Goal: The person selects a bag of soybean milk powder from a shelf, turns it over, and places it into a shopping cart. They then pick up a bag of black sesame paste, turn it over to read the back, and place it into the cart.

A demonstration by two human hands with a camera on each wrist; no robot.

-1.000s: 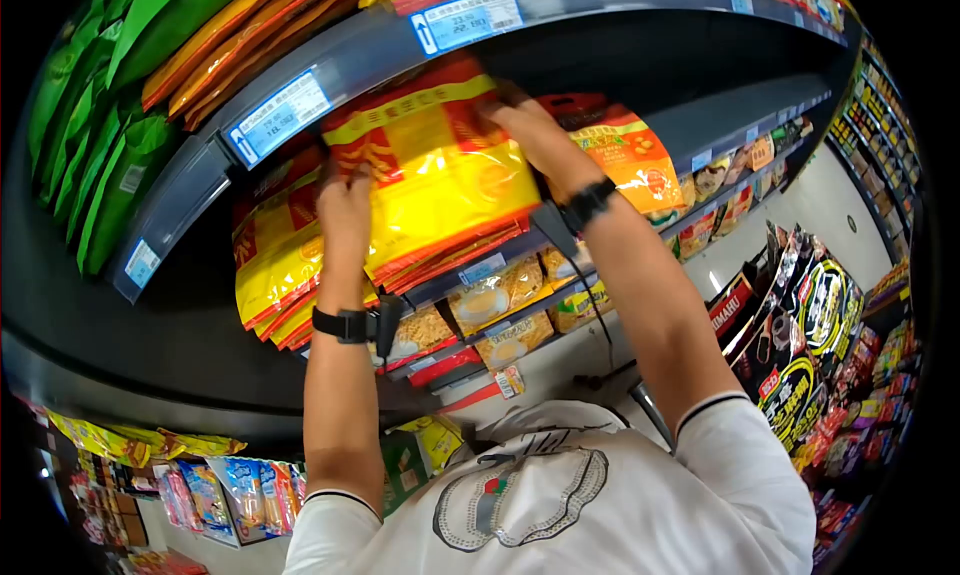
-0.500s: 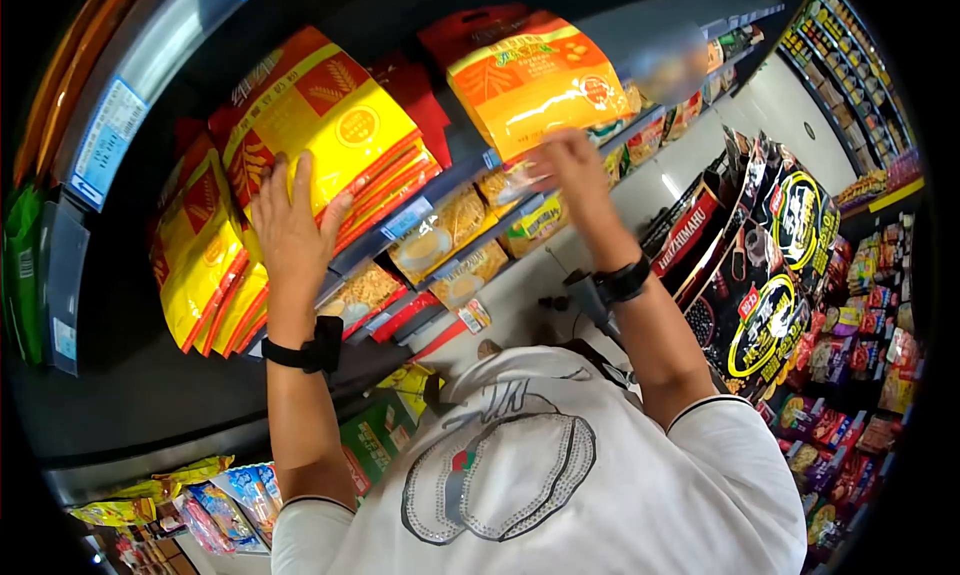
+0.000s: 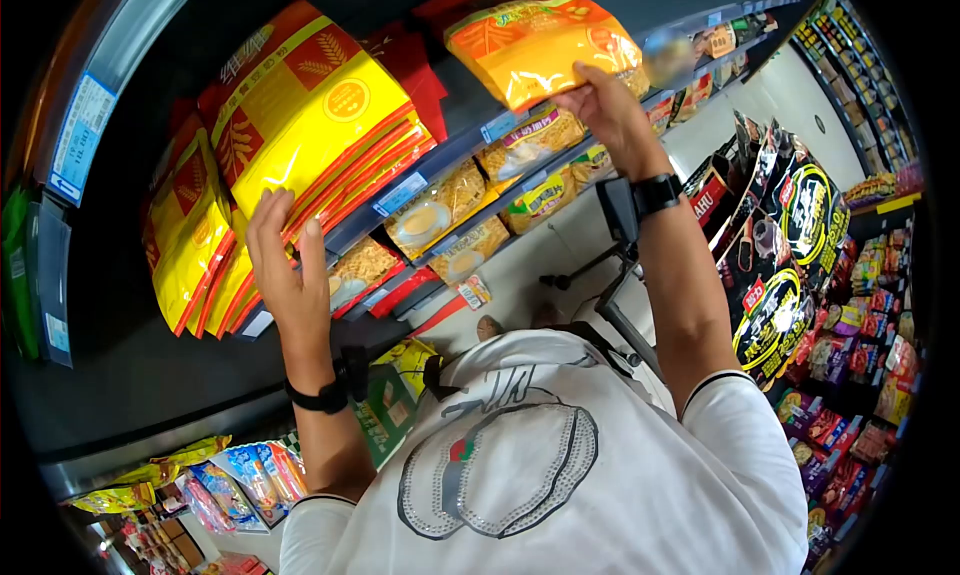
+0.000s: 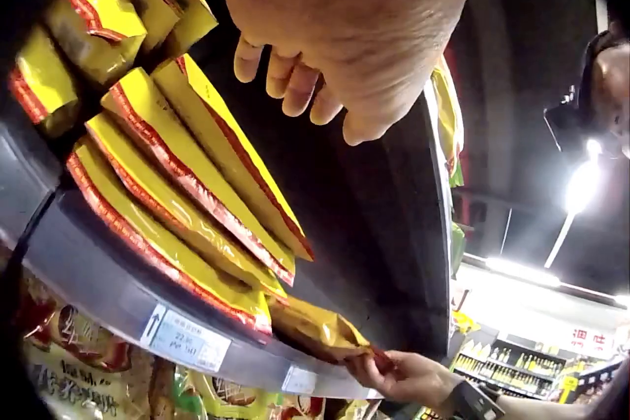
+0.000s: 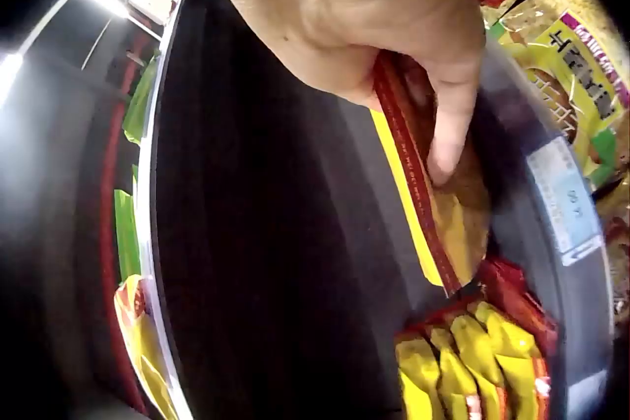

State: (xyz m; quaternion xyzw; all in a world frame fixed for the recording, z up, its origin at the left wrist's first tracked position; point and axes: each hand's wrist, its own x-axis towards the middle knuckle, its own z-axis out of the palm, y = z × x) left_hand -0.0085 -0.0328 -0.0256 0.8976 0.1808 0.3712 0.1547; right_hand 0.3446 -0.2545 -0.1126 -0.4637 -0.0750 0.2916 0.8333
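Note:
On the shelf, my right hand holds the near bottom edge of an orange soy milk powder bag. The right wrist view shows the thumb over one face of that bag, with the other fingers mostly hidden behind. My left hand has its fingers loosely extended beside the lower edge of a stack of yellow and red soy milk powder bags. A second yellow stack leans at its left. In the left wrist view, the left hand hangs above the bags with nothing in its fingers.
Blue price tags run along the shelf edge. Below it are instant noodle packs. Large black bags stand at the right. An upper shelf edge curves past the top left.
Both hands left the yellow stack's top bag, which now lies flat with the others. My right hand moved right and took the orange bag's edge, whose near end has tilted upward. The left hand drew back.

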